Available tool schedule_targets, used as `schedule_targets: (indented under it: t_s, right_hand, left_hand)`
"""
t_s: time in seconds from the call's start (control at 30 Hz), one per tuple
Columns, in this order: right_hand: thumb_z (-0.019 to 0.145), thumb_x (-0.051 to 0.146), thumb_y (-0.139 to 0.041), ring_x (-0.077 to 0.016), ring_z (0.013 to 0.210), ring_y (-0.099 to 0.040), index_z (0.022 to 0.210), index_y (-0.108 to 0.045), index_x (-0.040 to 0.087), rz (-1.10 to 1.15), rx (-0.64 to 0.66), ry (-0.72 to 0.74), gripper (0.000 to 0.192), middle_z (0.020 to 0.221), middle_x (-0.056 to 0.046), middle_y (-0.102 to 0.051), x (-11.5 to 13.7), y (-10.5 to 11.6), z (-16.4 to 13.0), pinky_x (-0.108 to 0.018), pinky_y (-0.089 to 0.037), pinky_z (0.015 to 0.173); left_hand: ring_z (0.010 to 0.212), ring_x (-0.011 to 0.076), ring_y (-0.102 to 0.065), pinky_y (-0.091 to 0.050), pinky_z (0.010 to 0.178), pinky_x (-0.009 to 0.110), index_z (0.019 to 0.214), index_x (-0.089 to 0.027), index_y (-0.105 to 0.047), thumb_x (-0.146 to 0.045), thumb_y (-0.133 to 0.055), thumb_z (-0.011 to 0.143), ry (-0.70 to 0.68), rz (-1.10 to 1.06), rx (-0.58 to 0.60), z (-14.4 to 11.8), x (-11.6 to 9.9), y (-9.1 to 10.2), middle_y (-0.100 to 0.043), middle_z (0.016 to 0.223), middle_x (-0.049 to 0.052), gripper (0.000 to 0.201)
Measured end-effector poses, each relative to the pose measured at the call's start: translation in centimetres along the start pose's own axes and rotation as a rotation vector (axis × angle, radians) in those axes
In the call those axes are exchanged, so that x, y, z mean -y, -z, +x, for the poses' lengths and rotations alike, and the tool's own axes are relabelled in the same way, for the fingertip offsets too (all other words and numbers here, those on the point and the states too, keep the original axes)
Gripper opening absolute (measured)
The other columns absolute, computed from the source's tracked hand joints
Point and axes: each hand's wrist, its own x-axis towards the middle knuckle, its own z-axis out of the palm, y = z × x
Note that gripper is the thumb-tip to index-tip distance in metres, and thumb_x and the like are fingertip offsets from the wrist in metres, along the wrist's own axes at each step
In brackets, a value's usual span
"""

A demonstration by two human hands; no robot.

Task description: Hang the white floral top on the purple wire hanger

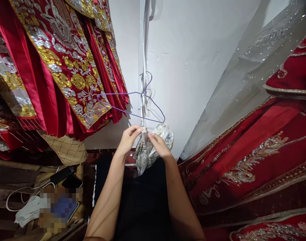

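Pinching the top edge of a bunched grey-and-white patterned cloth (146, 151), the left hand (129, 137) has its fingers closed on the fabric, thumb and fingertips pressed together at the upper corner. The right hand (160, 144) sits just beside it, touching the same cloth and gripping it a little lower, so the two hands meet almost fingertip to fingertip. The cloth hangs down between the forearms in loose folds, with a paler patterned part bulging out past the right hand.

Just above both hands hangs a thin purple wire hanger (133, 105), its lower bar close over the knuckles and its hook caught on a white cord (143, 50) that runs straight up the pale wall (193, 60). Whether the cloth touches the hanger cannot be told.

Up and to the left of the left hand hang red garments (65, 63), heavy with gold and silver embroidery. Below them, left of the left forearm, is a tan quilted piece (67, 149). Further down on that side lies a dark phone (72, 182), a white cable (24, 194) and a crumpled white cloth (29, 211) on a wooden shelf (7, 167).

To the right of the right hand spreads more red embroidered fabric (255, 150), with a sheer grey sequinned veil (243, 77) above it.
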Motion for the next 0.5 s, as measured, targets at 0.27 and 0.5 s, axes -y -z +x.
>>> schedule_targets:
  t_s: [0.27, 0.5]
  right_hand:
    - [0.073, 0.052, -0.078, -0.0236, 0.087, -0.068, 0.108, -0.067, 0.021, 0.408, 0.383, 0.071, 0.048, 0.091, -0.006, -0.072, 5.5, -2.2, 0.7, -0.036, -0.054, 0.081]
    - [0.067, 0.026, -0.072, -0.0213, 0.088, -0.065, 0.088, -0.067, 0.018, 0.009, -0.053, 0.489, 0.023, 0.09, -0.005, -0.07, 8.0, 2.2, 7.4, -0.033, -0.05, 0.085]
  left_hand:
    - [0.117, 0.024, -0.059, -0.044, 0.107, 0.037, 0.106, -0.023, -0.069, -0.044, -0.06, 0.096, -0.339, 0.306, -0.016, 1.4, -1.6, -1.7, -0.066, 0.115, 0.009, 0.025]
    - [0.079, 0.0279, -0.067, -0.053, 0.075, 0.034, 0.084, -0.019, -0.074, -0.054, -0.076, 0.077, 0.124, 0.493, 0.433, 1.7, 0.7, 4.2, -0.072, 0.08, 0.006, 0.035]
